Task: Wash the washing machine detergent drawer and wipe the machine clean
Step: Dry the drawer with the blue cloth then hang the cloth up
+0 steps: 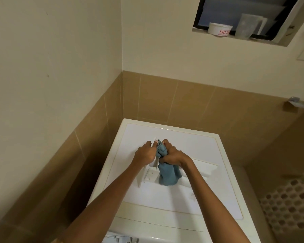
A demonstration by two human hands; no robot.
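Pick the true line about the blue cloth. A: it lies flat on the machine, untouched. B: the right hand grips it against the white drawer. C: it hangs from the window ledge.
B: the right hand is curled round the blue cloth, pressing it to the drawer that the left hand holds over the washing machine.

Cream walls (60,58) — tan tiles (182,102); window (244,16) above.
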